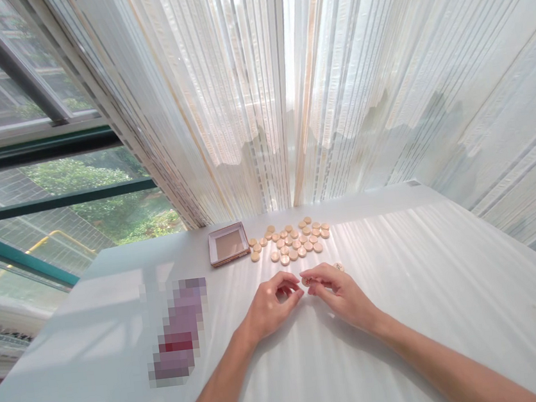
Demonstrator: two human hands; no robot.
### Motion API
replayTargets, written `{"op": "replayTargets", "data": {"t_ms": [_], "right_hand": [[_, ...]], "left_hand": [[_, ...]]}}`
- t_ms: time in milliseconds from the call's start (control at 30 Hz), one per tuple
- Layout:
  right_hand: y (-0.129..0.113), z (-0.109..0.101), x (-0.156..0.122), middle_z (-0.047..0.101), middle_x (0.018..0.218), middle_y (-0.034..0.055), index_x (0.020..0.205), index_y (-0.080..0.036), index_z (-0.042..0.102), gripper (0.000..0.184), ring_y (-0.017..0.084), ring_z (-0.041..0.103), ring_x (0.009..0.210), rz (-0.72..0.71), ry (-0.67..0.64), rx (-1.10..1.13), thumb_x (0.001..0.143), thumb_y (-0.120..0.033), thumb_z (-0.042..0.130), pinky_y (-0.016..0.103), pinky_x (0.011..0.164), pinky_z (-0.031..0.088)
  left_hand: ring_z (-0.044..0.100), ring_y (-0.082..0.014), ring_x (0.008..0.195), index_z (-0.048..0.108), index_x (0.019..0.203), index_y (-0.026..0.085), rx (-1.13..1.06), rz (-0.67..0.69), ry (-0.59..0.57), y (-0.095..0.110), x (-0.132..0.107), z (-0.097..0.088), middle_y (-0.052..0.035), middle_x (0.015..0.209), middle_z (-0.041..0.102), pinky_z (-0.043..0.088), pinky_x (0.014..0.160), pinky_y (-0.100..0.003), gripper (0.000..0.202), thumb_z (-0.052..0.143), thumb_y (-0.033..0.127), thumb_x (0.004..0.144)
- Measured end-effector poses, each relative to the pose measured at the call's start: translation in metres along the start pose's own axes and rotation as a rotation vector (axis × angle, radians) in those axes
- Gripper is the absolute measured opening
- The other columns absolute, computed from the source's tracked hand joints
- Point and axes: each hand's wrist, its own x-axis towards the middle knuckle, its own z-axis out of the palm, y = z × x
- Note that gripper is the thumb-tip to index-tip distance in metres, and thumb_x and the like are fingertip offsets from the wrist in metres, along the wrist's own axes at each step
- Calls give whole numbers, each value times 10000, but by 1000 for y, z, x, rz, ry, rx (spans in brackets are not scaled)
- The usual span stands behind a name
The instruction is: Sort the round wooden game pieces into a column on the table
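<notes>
Several round tan wooden discs point(292, 240) lie scattered flat on the white table point(427, 286) just beyond my hands. My right hand point(339, 291) has its fingers curled in a pinch on a small stack of these discs point(308, 280). My left hand point(272, 304) rests beside it, fingers bent and nearly touching the right fingertips; whether it holds anything is hidden. One more disc point(338, 266) lies just behind my right hand.
A shallow square wooden box point(228, 244) sits left of the discs. A blurred-out oblong patch point(179, 330) lies on the table's left part. Sheer striped curtains point(285, 96) hang behind the table; a window point(29, 189) is at the left.
</notes>
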Motion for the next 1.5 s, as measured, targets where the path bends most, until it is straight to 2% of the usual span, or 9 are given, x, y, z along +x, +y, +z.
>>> {"op": "replayTargets", "data": {"t_ms": [167,333,433,633,800,867,1000,1133,1500], "right_hand": [[4,-22,12,687,1079,80,1116,-250,725,200,237,717,970,-62,144,23,1002,-358,602,422,906,621],[14,-56,28,746,1046,90,1125,-231,656,358,278,753,991,79,341,31,889,-483,750,434,892,631],[19,-71,32,764,1065,94,1113,-228,669,381,285,773,963,129,414,-54,886,-525,744,442,911,619],[25,-74,34,811,1052,91,1005,-226,779,358,310,757,1020,166,370,-159,886,-558,716,445,950,586],[31,-66,36,830,948,55,954,-242,814,317,281,779,875,192,282,-220,868,-536,731,388,814,605],[32,-65,38,831,950,53,953,-242,808,304,279,778,877,192,262,-237,869,-524,729,384,817,602],[35,-67,38,830,975,56,950,-239,796,300,272,775,885,187,231,-258,885,-518,709,395,866,595],[37,-68,37,829,1006,59,966,-242,796,315,267,768,888,191,234,-263,888,-532,701,408,886,596],[27,-72,33,818,1064,63,985,-248,789,300,273,780,903,242,286,-209,930,-527,693,389,838,605]], "left_hand": [[678,-181,780,683,1031,214,58,-3,17,-3,0,0,-34,921,747,553,759,-302,128,660,310,949],[701,-190,789,662,1112,222,29,-13,14,-3,0,0,-33,907,767,562,776,-310,181,646,310,954],[716,-194,793,653,1150,233,14,-15,15,-4,0,1,-25,891,783,565,776,-310,209,646,299,952],[716,-190,785,672,1156,252,150,55,22,-3,-3,0,-28,950,791,575,747,-312,192,614,283,976],[633,-303,1231,594,1369,271,467,365,-61,9,-1,12,-91,1382,681,479,1065,-485,382,634,309,990],[576,-318,1316,535,1445,264,533,408,-67,14,4,23,-106,1500,597,418,1135,-520,462,630,322,997],[440,-360,1465,402,1567,234,622,379,-132,19,12,41,-131,1605,491,322,1211,-562,670,653,423,975],[400,-346,1508,366,1599,263,666,337,-161,17,13,44,-99,1624,479,217,1264,-569,672,586,492,1007],[404,-316,1510,314,1637,275,681,317,-192,20,14,38,-39,1645,457,229,1273,-524,668,530,478,1039]]}}
